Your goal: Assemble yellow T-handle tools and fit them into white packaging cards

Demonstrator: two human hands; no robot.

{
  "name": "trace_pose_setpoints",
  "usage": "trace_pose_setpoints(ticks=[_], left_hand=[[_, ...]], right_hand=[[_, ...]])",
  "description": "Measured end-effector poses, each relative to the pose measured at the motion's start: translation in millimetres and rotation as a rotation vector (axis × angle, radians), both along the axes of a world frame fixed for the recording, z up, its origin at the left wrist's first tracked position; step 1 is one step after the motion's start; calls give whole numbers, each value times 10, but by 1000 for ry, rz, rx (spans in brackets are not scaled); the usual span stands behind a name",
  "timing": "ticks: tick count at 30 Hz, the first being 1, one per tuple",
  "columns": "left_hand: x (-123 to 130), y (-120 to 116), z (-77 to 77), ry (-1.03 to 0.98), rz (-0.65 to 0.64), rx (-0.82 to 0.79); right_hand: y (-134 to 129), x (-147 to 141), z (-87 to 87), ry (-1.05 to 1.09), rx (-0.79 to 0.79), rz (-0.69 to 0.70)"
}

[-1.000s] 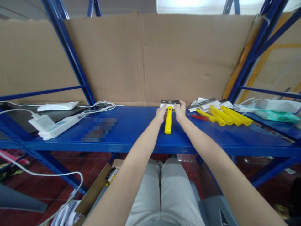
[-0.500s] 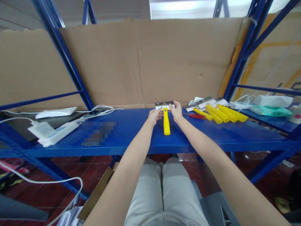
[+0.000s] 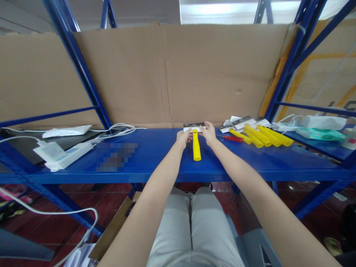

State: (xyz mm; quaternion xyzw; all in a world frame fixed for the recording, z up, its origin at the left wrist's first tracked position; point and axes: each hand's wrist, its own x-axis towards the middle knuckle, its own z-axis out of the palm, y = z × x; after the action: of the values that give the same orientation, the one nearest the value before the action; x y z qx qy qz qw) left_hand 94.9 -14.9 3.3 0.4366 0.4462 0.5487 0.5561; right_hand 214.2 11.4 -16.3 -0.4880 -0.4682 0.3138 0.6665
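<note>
In front of me is a yellow-handled tool (image 3: pixel 197 147), its handle pointing toward me. A black-and-white card sleeve (image 3: pixel 191 126) covers its far end, so the head beneath is hidden. My left hand (image 3: pixel 184 137) is closed on the left side of the sleeved end. On the right side, my right hand (image 3: pixel 208 132) pinches the same end, thumb on top. To the right of my hands lies a red-handled screwdriver (image 3: pixel 233 138). Beyond it rest several similar tools with yellow handles (image 3: pixel 255 136) and black-and-white sleeves (image 3: pixel 244 121).
The blue shelf (image 3: pixel 155 148) has a cardboard sheet (image 3: pixel 178 74) behind it. On the left are a white power strip (image 3: pixel 69 155), coiled white cable (image 3: pixel 124 128) and a blurred-out dark item (image 3: pixel 116 157). A turquoise packet (image 3: pixel 319 133) lies far right. Blue posts (image 3: pixel 80 70) flank the space.
Both hands stay on the sleeved end. The sleeve tilts flatter and sits slightly lower in view; the camera view has shifted a little.
</note>
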Motion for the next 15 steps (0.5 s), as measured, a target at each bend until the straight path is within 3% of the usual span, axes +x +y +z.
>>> trace_pose_setpoints(ticks=[4,8,15], left_hand=[[4,23,6,-14,85,3],[-23,83,-13,-9,231,-24],[-50,148,-87,108,295,-47]], right_hand=[[-53,-16,38,-148,-51,-51],[-124,-37,66,-507,78,-156],[-244,-189,61,-847,108,179]])
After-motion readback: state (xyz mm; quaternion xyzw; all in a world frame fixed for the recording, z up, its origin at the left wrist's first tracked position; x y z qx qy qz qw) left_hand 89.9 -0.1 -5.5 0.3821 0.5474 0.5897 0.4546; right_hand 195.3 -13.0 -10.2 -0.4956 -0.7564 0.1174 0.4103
